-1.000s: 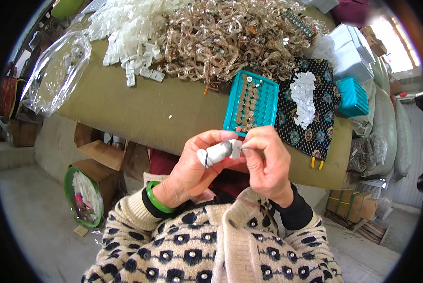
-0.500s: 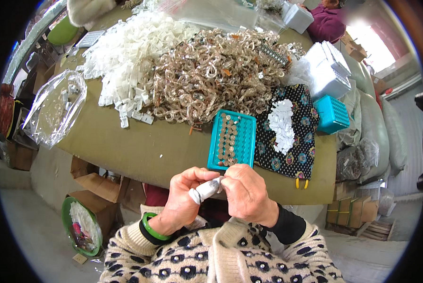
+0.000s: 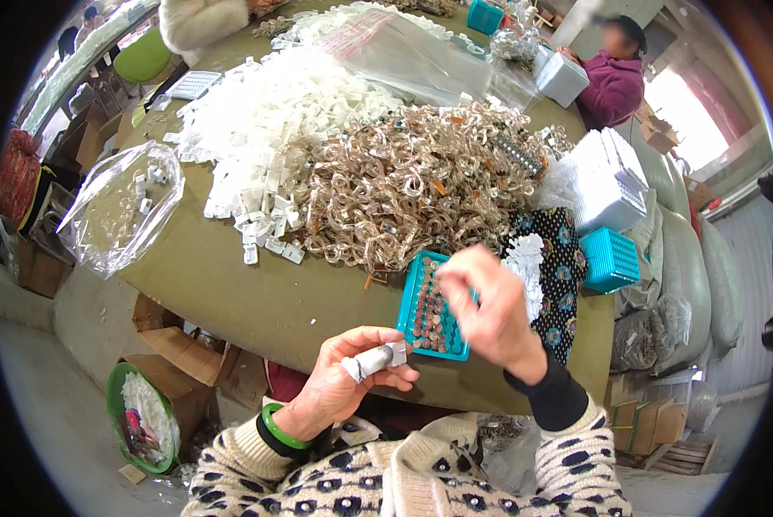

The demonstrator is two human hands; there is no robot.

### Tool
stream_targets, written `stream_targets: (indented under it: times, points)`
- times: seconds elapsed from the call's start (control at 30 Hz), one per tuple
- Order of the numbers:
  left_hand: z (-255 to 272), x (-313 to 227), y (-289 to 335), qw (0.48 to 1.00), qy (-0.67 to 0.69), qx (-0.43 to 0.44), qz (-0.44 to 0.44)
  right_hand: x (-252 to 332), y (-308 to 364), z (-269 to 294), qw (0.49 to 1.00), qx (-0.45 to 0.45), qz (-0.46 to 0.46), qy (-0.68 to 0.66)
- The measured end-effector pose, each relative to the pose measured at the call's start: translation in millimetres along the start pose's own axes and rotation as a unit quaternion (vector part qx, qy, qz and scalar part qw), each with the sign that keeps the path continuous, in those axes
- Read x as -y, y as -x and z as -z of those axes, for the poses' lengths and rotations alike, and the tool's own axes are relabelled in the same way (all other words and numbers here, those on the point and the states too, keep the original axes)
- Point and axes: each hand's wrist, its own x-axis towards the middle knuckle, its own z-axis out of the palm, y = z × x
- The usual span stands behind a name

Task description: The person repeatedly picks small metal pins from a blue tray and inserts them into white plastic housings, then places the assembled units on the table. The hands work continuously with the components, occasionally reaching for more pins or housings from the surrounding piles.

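Observation:
My left hand [image 3: 343, 379] is closed in front of the table edge, with a small white card [image 3: 397, 353] pinched at its fingertips. A white, grey-marked wrapping [image 3: 369, 364] lies along its index finger. My right hand [image 3: 498, 314] is raised over the right part of a teal ridged tray [image 3: 457, 351], its thumb and fingers drawn together and partly blurred. Whatever it pinches is hidden. Small round shiny pieces [image 3: 427, 314] stand in rows in the tray's left part. Beyond my right hand, a pile of small white cards [image 3: 524, 267] rests on a dark patterned cloth [image 3: 563, 297].
A large heap of clear, brownish rings [image 3: 412, 185] lies behind the tray, beside white plastic pieces [image 3: 261, 129]. A clear plastic bag [image 3: 124, 207] is at left. Stacked teal trays [image 3: 610, 258] and white trays [image 3: 606, 181] stand at right. Another person [image 3: 614, 86] sits far right.
My right hand has parted from the left and moved up and right over the tray. The left hand stays near the edge with the white card now showing. The view has shifted.

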Motion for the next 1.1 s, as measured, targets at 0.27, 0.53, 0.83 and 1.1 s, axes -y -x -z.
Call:
stream_targets:
  times: [0.27, 0.53, 0.83, 1.1]
  points:
    - [8, 4, -8, 0.998, -0.057, -0.022, -0.008, -71, -93, 2, 0.981, -0.16, -0.035, 0.105]
    - [12, 4, -10, 0.999, -0.025, -0.018, -0.025, -115, -146, -9, 0.972, -0.133, -0.031, 0.193]
    - [12, 5, -9, 0.998, -0.063, -0.011, -0.029, -134, -150, 20, 0.971, -0.093, -0.214, 0.043]
    - [15, 2, -9, 0.999, -0.021, 0.022, -0.023, -99, -115, 35, 0.895, -0.138, -0.279, -0.319]
